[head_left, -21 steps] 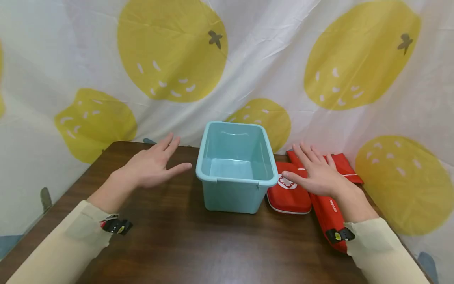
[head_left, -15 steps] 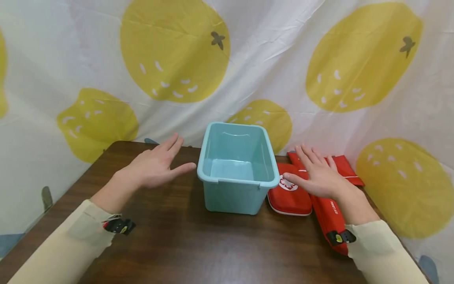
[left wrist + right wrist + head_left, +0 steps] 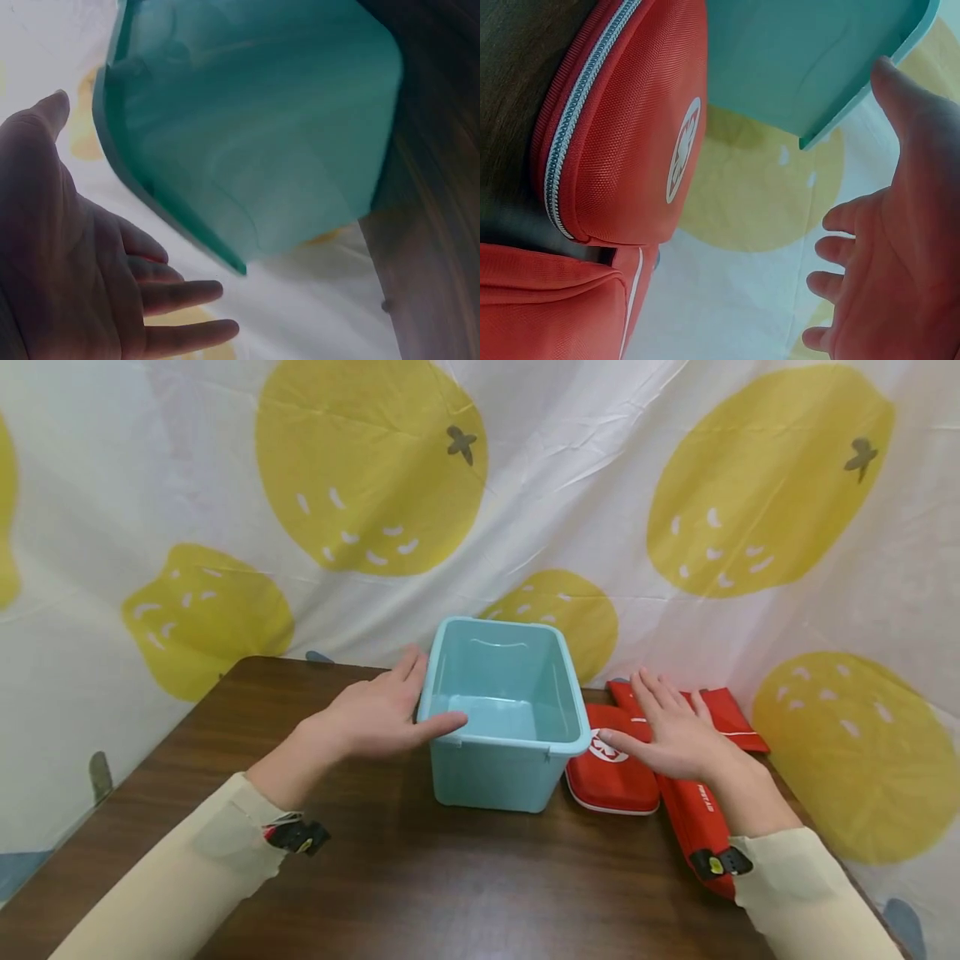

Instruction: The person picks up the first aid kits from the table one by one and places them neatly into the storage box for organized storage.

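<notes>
A light teal plastic bin stands upright on the brown table. My left hand, fingers straight and thumb out, is at the bin's left rim; in the head view the thumb overlaps the near left corner. The left wrist view shows that palm facing the bin's side wall, with nothing in it. My right hand hovers with fingers spread over a red hard zip case bearing a white emblem. Beneath its wrist lies a longer red pouch marked FIRST AID. The right palm holds nothing.
The dark wooden table carries everything. Behind it hangs a white cloth printed with yellow lemons, close to the bin's far side. The red case sits against the bin's right side.
My left hand has moved right, from beside the bin to its left rim. The right hand stays almost where it was; the bin and red cases have not moved.
</notes>
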### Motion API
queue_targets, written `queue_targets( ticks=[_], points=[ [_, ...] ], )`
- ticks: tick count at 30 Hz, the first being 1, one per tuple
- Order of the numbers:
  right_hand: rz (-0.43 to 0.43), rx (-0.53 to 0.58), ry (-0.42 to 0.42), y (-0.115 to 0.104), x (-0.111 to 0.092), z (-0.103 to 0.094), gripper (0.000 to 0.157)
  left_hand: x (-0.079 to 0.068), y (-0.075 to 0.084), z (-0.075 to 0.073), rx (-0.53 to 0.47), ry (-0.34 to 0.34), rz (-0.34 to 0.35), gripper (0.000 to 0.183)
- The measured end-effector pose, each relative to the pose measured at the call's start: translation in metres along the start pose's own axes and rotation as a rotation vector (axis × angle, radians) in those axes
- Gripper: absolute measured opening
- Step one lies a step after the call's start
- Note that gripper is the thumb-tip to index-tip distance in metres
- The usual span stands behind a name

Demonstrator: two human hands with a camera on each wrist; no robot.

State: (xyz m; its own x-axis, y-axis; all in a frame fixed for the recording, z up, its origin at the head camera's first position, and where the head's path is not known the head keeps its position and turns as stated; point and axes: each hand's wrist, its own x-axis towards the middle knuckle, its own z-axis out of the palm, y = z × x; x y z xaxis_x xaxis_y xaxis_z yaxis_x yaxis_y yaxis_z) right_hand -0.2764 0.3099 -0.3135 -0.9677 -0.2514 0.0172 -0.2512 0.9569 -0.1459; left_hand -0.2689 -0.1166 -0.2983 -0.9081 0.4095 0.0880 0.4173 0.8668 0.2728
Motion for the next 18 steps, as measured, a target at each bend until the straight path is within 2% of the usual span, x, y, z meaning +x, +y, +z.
queue_targets(
  ticks=[7,18],
  points=[
    [-0.005,-0.007,0.002,0.002,-0.002,0.003,0.121,0.011,0.021,0.003,-0.015,-0.05,-0.047,0.128],
    [0.01,0.002,0.002,0.009,-0.003,0.008,0.121,0.021,0.027,0.012,-0.021,-0.102,-0.091,0.136]
  ],
)
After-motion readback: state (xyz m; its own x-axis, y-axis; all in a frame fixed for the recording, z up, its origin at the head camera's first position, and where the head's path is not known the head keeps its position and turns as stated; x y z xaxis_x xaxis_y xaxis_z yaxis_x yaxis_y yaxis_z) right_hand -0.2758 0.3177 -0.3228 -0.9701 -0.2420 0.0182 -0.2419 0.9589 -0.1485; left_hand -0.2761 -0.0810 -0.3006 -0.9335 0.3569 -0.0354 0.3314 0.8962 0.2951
